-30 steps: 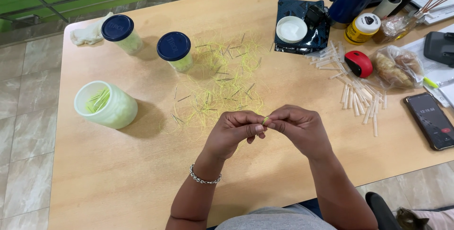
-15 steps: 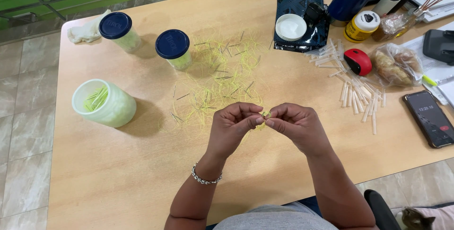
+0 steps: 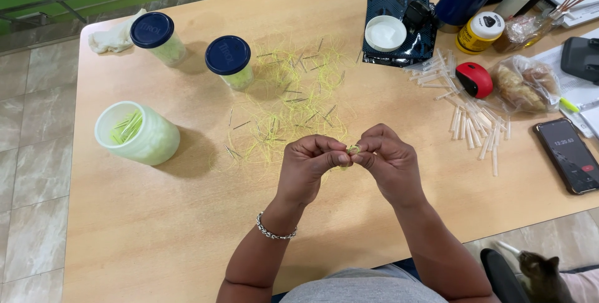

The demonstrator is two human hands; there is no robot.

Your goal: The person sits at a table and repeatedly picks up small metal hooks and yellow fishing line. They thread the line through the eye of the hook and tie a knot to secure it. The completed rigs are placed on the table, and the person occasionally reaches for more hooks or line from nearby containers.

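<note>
Since a second ago the two hands have drawn a little closer together and lifted slightly toward the thread pile; nothing else on the table has shifted. The left hand (image 3: pixel 310 169) and right hand (image 3: pixel 388 163) meet fingertip to fingertip, both pinching a small tuft of yellow-green thread (image 3: pixel 353 149) held just above the wooden table (image 3: pixel 187 234). Beyond them lies a loose tangle of thread with short pins (image 3: pixel 293 103) scattered through it, so plenty seems left to sort. An open jar (image 3: pixel 136 133) at the left already holds some green pieces, and two blue-lidded jars (image 3: pixel 228 61) stand shut behind it. White tubes (image 3: pixel 474 122) lie spread at the right, near a phone (image 3: pixel 569 154).
</note>
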